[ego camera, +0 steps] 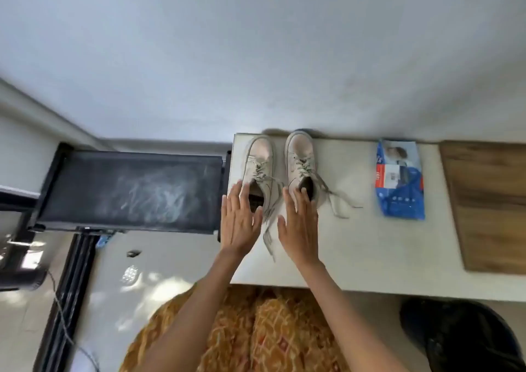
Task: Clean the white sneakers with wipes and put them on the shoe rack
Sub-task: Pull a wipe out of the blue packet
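Two white sneakers stand side by side on a white table (370,246), toes toward the wall, laces loose and trailing. The left sneaker (260,159) is near the table's left edge, the right sneaker (301,156) beside it. My left hand (239,220) hovers flat over the left sneaker's heel, fingers spread, holding nothing. My right hand (299,226) is likewise flat and open at the right sneaker's heel, fingertips at its opening. A blue and white pack of wipes (400,181) lies on the table to the right of the shoes.
A dark rack shelf with a dusty black top (131,189) stands just left of the table. A wooden board (492,203) lies at the table's right end. A black round object (461,337) sits on the floor at lower right. A cable (61,314) runs across the floor at left.
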Demonstrator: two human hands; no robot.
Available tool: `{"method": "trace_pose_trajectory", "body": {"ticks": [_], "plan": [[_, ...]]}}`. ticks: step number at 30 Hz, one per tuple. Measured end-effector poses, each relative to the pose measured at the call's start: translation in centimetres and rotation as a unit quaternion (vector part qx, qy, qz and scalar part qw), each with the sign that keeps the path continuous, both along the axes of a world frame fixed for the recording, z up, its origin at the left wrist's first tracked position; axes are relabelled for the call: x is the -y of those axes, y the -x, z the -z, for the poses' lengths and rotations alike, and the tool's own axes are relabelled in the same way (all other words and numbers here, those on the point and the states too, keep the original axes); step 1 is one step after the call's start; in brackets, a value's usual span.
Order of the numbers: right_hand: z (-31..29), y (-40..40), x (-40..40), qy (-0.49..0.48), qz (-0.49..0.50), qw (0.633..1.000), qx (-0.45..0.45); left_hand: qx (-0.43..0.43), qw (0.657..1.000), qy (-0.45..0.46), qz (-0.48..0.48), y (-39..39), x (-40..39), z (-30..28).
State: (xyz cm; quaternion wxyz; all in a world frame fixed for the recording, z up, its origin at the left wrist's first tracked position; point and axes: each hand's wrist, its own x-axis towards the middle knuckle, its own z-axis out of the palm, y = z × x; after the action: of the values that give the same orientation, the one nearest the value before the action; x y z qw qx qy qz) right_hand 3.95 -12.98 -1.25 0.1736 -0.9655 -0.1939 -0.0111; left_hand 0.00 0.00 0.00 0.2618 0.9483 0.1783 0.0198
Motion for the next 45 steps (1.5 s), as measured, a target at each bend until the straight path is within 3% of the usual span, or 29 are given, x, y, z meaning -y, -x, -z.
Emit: {"method": "trace_pose_trajectory", "body": {"ticks": [4,9,16,21,26,30,32,34,38,41,45], "plan": [[4.0,-1.7,-0.3,-0.056,0.062,0.993,0.083,0.089,0.99,0.095,-0.046,-1.6,-0.9,3.2],[7.6,-2.1,0.0,-0.087,0.035,0.971,0.219,0.211,0.965,0.145,-0.063,-1.3,-0.8,7.3],[8.4,-2.3,-0.5,-0.148,0.047,0.946,0.284,0.321,0.927,0.178,-0.076,-1.1,0.1,8.8],[7.0,-1.8,1.0,-0.091,-0.018,0.965,0.244,0.291,0.94,0.157,-0.084,-0.1,0.6,7.8],[4.8,-0.9,3.2,-0.014,-0.08,0.981,0.175,0.16,0.978,0.109,-0.077,1.5,1.3,5.2],[3.7,-0.5,4.6,-0.016,-0.03,0.995,0.09,0.108,0.992,-0.068,-0.009,2.7,2.6,3.6],[3.6,-0.1,5.2,-0.03,-0.009,0.998,0.059,0.098,0.988,-0.11,0.041,3.1,4.5,2.8],[3.6,0.0,5.4,-0.025,-0.016,0.998,0.048,0.086,0.986,-0.121,0.077,2.9,6.9,2.2],[2.7,-0.1,6.5,-0.036,-0.015,0.997,0.069,0.154,0.979,-0.085,0.103,1.9,11.7,0.9],[2.5,-1.1,9.8,-0.086,0.013,0.992,0.093,0.16,0.98,-0.043,0.111,0.0,14.4,1.0],[3.4,-4.1,15.3,-0.071,0.065,0.991,0.09,0.152,0.975,-0.041,0.157,-2.0,17.7,3.0]]}}
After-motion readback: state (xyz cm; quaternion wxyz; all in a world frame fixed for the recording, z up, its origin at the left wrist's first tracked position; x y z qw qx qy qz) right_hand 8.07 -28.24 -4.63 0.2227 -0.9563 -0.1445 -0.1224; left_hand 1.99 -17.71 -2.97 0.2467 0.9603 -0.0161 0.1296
